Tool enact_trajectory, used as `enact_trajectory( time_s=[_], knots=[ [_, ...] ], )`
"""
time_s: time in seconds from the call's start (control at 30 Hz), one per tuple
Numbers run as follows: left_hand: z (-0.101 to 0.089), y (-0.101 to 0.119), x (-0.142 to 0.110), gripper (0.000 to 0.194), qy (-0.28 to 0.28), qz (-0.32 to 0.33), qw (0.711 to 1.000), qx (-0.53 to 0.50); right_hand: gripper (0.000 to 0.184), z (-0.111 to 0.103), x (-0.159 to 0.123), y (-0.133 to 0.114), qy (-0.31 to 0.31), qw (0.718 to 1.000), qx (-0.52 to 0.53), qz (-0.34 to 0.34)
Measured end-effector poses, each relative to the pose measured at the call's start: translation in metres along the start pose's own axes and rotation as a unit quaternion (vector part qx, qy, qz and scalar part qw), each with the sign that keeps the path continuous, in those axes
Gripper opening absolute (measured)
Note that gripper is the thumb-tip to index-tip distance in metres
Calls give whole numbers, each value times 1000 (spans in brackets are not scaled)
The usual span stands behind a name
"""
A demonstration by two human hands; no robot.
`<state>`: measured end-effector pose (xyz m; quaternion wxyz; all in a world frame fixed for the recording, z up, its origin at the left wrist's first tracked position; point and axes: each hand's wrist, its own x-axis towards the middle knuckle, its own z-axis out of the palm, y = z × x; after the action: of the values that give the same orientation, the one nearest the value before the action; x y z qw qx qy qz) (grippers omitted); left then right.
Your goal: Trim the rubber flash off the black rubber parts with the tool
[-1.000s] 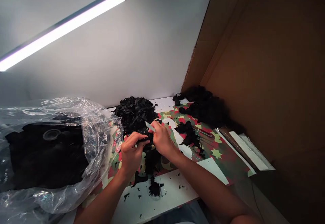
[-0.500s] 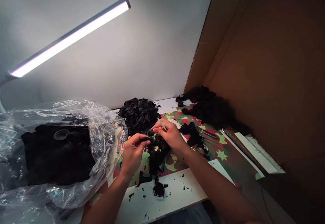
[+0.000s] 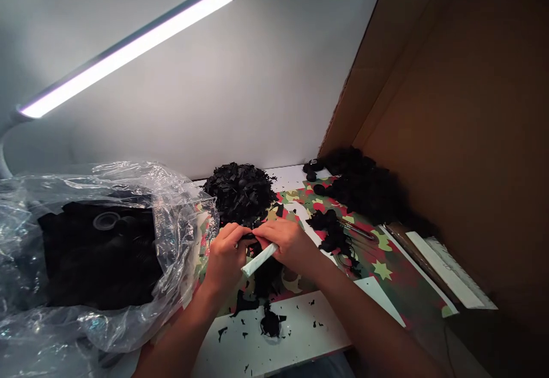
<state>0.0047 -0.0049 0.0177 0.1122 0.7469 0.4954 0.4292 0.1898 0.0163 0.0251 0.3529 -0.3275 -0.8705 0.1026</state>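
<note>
My left hand (image 3: 227, 252) is closed in a pinch on a small black piece (image 3: 247, 236), mostly covered by the fingers. My right hand (image 3: 289, 245) meets it, fingertips against the same piece. A white stick-like handle (image 3: 259, 260) is held in the right hand, its blunt end pointing down and left; its other end is hidden. Below both hands lies dark black material (image 3: 266, 279) on the camouflage-patterned sheet (image 3: 317, 281). Just beyond them rises a heap of black scraps (image 3: 241, 190).
On the left, a clear plastic bag (image 3: 180, 252) holds black pieces and a ring (image 3: 106, 221). A dark fluffy pile (image 3: 364, 189) lies by the cardboard wall (image 3: 450, 138). Tweezers-like tools (image 3: 357, 229) rest at right. Near me, a small scrap-filled cup (image 3: 271, 325) stands on a white board (image 3: 309, 332).
My hands have come together over the black piece. The white handle has swung round in my right hand, so its end points down toward me. The view has shifted slightly.
</note>
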Motion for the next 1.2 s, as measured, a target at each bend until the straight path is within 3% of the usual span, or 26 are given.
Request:
enact_trajectory(
  time_s=[0.1,0.23,0.33,0.53,0.73,0.87,0.97,1.1,1.2],
  knots=[
    [2,-2,-1,22,-12,33,998,54,25,-2,1,-3,-43,994,-93,-38],
    [1,-3,0,25,-24,86,991,97,24,3,1,-9,-30,984,-168,-53],
    [-3,-3,1,26,-40,106,989,91,24,6,1,-11,-18,986,-158,-44],
    [-3,-5,-1,22,-62,52,996,45,22,-1,1,-4,-67,996,-40,-44],
    [-1,-4,1,25,-55,56,996,38,23,5,0,-1,-65,994,-74,-52],
    [-5,-1,3,24,-77,20,997,4,23,11,5,-4,-34,998,3,49],
    [-8,1,2,22,-74,-25,996,-46,24,3,8,7,20,987,34,156],
    [-11,3,1,13,-87,-108,979,-152,20,-15,2,35,145,944,76,286],
    [-12,3,2,8,-98,-167,955,-225,36,-17,-3,46,214,907,185,313]
  ],
)
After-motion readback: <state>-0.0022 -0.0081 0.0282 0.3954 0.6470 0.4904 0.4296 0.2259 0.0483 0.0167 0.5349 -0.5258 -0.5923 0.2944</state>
